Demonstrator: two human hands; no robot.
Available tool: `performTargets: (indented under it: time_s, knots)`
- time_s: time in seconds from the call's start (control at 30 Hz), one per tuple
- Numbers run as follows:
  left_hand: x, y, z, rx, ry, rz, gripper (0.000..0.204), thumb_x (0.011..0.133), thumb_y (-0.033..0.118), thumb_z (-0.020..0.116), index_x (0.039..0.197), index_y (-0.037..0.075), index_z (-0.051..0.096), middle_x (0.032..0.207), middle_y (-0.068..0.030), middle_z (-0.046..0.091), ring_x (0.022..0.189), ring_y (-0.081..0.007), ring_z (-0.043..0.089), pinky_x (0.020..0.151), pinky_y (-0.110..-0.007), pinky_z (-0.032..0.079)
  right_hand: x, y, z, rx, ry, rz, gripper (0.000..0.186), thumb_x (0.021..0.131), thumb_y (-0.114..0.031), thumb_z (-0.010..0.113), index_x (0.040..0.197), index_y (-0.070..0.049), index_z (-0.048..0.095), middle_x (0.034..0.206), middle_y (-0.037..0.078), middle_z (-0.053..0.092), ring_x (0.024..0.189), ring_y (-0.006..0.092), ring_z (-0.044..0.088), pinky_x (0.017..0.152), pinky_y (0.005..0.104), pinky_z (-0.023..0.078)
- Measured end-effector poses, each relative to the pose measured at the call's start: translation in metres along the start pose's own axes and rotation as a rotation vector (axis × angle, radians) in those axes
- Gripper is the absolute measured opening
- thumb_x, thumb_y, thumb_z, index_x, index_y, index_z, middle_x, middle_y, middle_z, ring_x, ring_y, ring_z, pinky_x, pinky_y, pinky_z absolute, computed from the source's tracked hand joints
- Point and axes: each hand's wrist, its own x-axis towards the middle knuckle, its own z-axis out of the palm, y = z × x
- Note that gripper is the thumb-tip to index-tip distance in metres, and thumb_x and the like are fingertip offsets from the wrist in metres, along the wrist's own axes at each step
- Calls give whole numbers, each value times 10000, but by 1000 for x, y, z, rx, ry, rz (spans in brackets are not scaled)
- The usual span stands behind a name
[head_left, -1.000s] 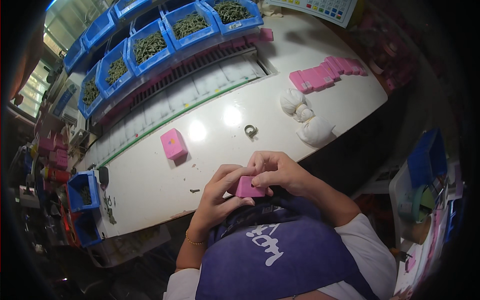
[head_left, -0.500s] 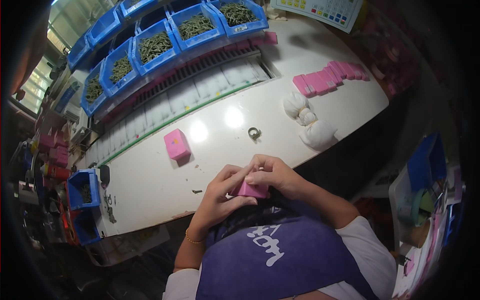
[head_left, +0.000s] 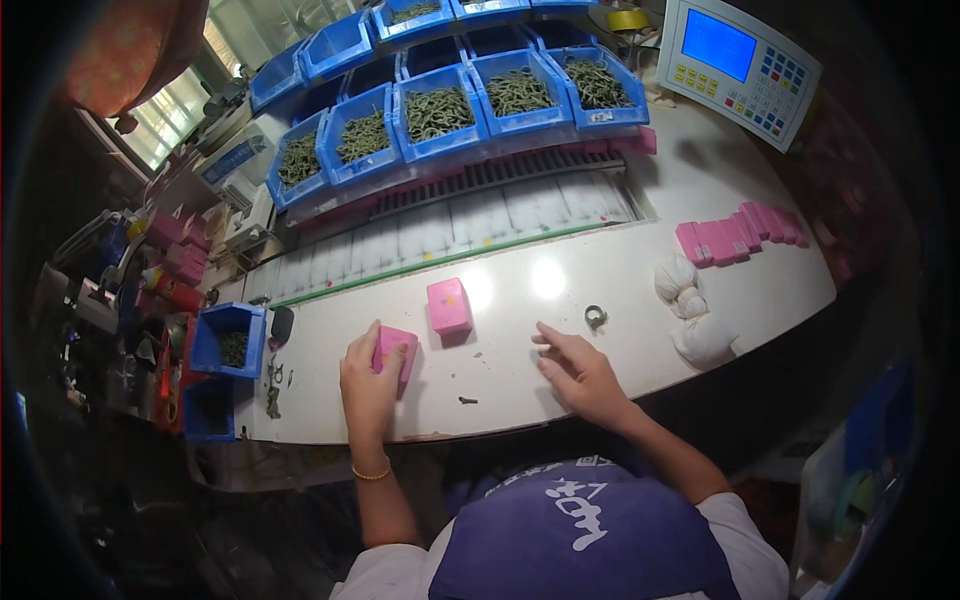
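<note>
My left hand [head_left: 368, 378] is closed round a pink block [head_left: 402, 337], fingers along its left side and thumb across its top; I cannot tell whether the block touches the tabletop [head_left: 510, 345]. My right hand [head_left: 582, 378] holds nothing, its fingers spread toward the left. Between the two hands runs a stretch of white surface, with a small dark scrap [head_left: 467, 401] nearer my left. The table's front edge [head_left: 400, 439] curves just on my side of the left grip. Just beyond that grip, to its right, stands a second pink block [head_left: 449, 306]; a dark ring-shaped piece [head_left: 596, 318] lies just past my right fingers. Farther right of them are a tied white bundle [head_left: 706, 338] and a row of pink blocks [head_left: 735, 240]. Away from me, past both hands, a green strip [head_left: 460, 251] crosses the table (it looks bent through this lens). Behind it rise blue bins [head_left: 447, 146], several full of greenish pieces, and, to their right, a keypad panel [head_left: 719, 45] with a lit blue screen.
</note>
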Motion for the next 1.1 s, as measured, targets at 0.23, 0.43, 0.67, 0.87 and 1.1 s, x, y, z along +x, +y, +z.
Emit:
performTargets:
  time_s: [0.23, 0.43, 0.67, 0.87, 1.1]
  knots:
    - [11, 1, 12, 154, 87, 48, 548, 791, 224, 772, 1302, 93, 621, 1002, -169, 640, 928, -331, 627, 846, -412, 505, 12, 8, 15, -690, -131, -600, 431, 901, -169, 656, 1284, 10, 571, 1303, 172, 598, 1233, 341, 543, 1039, 431, 439]
    - [87, 14, 33, -13, 370, 144, 451, 779, 217, 769, 1199, 82, 675, 984, -169, 632, 930, -344, 620, 845, -418, 501, 13, 6, 39, -797, -414, -735, 478, 946, -328, 603, 1352, -84, 537, 1397, 172, 522, 1310, 330, 477, 1109, 455, 363]
    - [176, -4, 79, 303, 377, 93, 517, 761, 333, 786, 1209, 105, 665, 1063, -154, 587, 984, -347, 591, 871, -435, 494, 5, 10, 59, -909, -479, -791, 434, 992, -357, 526, 1325, -80, 547, 1417, 135, 514, 1358, 290, 441, 1144, 439, 335]
    - [96, 17, 15, 86, 157, 92, 378, 849, 300, 742, 1115, 37, 688, 1011, -123, 645, 913, -262, 612, 813, -378, 508, 6, 15, 43, -797, -275, -685, 346, 955, -232, 598, 1223, -13, 613, 1315, 141, 603, 1278, 287, 534, 1095, 428, 407]
    - [-109, 31, 7, -257, -697, 391, 311, 929, 273, 664, 1097, 14, 707, 1089, -125, 700, 1009, -269, 663, 901, -339, 513, 5, 8, 31, -793, -205, -645, 325, 924, -176, 638, 1197, 1, 631, 1261, 157, 637, 1235, 304, 573, 1074, 433, 431]
